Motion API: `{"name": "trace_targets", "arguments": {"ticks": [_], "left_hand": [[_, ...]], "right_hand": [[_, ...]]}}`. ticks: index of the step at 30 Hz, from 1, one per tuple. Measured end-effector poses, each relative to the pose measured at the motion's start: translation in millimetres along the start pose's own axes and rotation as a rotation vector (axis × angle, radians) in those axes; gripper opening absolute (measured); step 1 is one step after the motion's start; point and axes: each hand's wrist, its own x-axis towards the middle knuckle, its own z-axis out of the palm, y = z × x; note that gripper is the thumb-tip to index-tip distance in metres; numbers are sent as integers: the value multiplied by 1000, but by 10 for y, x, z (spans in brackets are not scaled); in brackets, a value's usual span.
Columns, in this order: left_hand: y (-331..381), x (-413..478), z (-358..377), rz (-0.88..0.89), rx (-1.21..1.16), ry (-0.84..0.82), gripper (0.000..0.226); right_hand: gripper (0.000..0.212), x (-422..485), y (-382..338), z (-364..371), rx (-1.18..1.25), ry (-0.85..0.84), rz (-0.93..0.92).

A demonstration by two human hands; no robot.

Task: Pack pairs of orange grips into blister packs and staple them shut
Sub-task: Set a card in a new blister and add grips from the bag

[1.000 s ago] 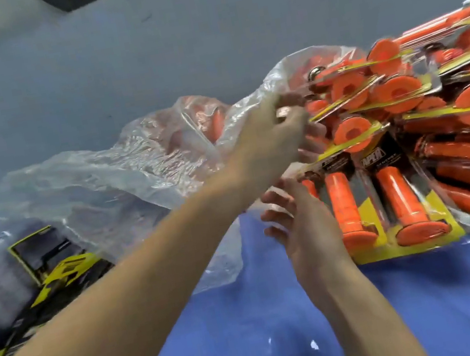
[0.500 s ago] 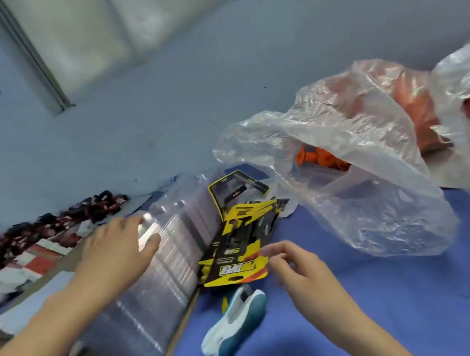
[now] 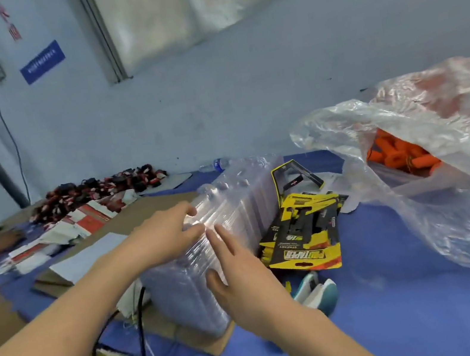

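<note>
- Pale blue-grey wall (image 3: 244,97) fills the upper field from 9 to 3 o'clock, with a frosted panel (image 3: 181,8) at 12 o'clock and a blue sign (image 3: 42,61) at 10 o'clock.
- Blue table cover (image 3: 409,319) spans the lower field from 3 to 7 o'clock and bears the items listed below.
- Clear plastic bag (image 3: 469,215), crumpled and open-mouthed, lies at 3 o'clock. The orange grips (image 3: 400,159) lie loose inside it, visible through the mouth and well apart from both hands.
- Stack of clear blister packs (image 3: 241,205), nested in a long row, stands at centre on a cardboard sheet (image 3: 219,345).
- Left hand (image 3: 168,236) enters from 8 o'clock and rests on the top of the stack. Its fingers are extended and slightly spread, released, with nothing clasped.
- Right hand (image 3: 237,271) enters from 5 o'clock and lies with straight fingers flat against the stack's near face, at 4 o'clock of the left hand. It too is released and grasps nothing.
- Yellow-and-black printed cards (image 3: 304,238) lie in a loose heap at 3 o'clock of the stack, between stack and bag.
- Heap of red-and-black small items (image 3: 103,185) lies at 10 o'clock by the wall, too blurred to identify.
- White-and-teal stapler (image 3: 316,290) lies at 6 o'clock of the cards, just beside the right wrist.
- Black cable (image 3: 140,335) hangs over the table edge at 7 o'clock.
- Water bottle (image 3: 215,165) lies at 12 o'clock of the stack.
</note>
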Motion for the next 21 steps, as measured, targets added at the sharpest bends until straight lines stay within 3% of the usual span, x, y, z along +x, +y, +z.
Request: {"name": "trace_targets", "arguments": {"ticks": [8, 15, 18, 21], "left_hand": [[-91, 130, -201, 38, -46, 53, 44], [-174, 76, -359, 33, -275, 207, 40], [-199, -45, -481, 36, -394, 278, 34], [-191, -263, -591, 57, -449, 347, 30]], "right_hand": [[66, 117, -74, 156, -55, 97, -35], [62, 373, -133, -78, 48, 175, -44], [58, 531, -243, -310, 359, 217, 124], [31, 670, -458, -569, 936, 195, 333]]}}
